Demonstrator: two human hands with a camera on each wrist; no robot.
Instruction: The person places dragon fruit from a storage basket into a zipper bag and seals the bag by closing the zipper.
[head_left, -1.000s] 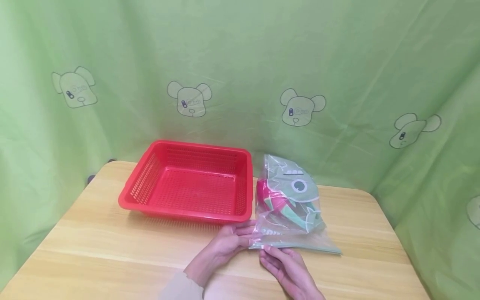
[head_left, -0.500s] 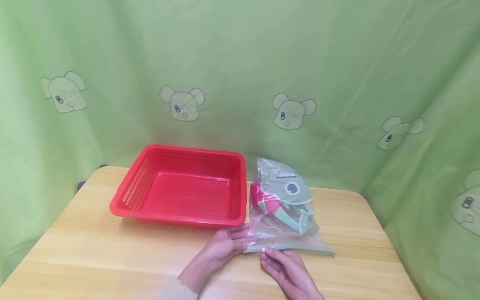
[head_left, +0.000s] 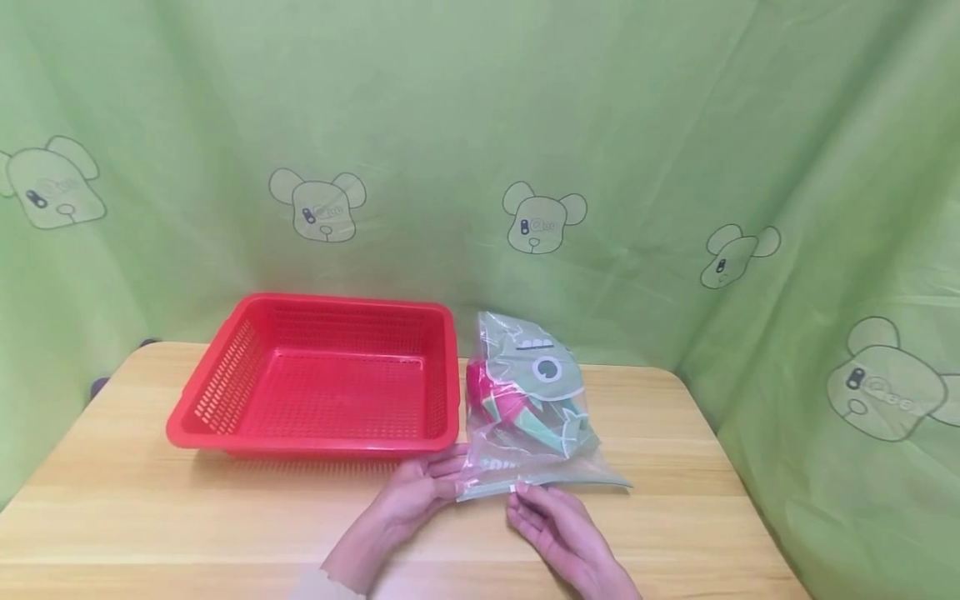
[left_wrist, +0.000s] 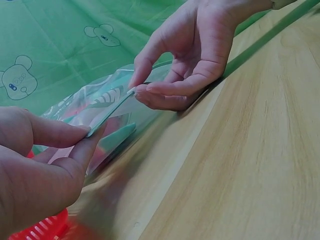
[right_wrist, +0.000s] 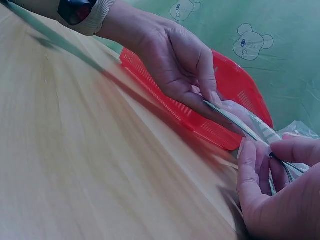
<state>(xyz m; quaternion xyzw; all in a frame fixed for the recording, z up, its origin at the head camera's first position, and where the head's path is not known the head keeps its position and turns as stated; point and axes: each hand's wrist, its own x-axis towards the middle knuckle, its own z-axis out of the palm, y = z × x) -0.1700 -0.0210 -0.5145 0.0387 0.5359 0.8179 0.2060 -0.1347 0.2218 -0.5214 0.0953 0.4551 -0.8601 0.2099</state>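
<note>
Hands are working at the near edge of the wooden table (head_left: 187,517), both on the zip strip of a clear zip-lock bag (head_left: 528,408). The right hand (head_left: 558,529) is pinching the strip between thumb and forefinger near its middle; the right wrist view shows those fingers (right_wrist: 248,150) closing over the edge. The left hand (head_left: 420,492) is holding the bag's left end, thumb and fingers pressing the strip flat between them, as the left wrist view shows (left_wrist: 75,135). Whether a slider tab sits on the strip is too small to tell.

The bag is lying on the table just right of the red plastic basket (head_left: 225,396), its zip edge facing the person. Inside it, a pink and teal toy with a cartoon eye (head_left: 532,383) is showing through the film. The basket is standing with nothing visible in it. Judging by this, the work on the zip is only starting: the strip is looking flat and joined along its right stretch, and the toy is entirely inside.

Behind everything, the green curtain with bear prints (head_left: 480,125) is hanging.

Against the earlier frames, the hands are keeping the same pinch on the strip; mainly the camera is turning rightward, sliding basket and bag leftward in view.
</note>
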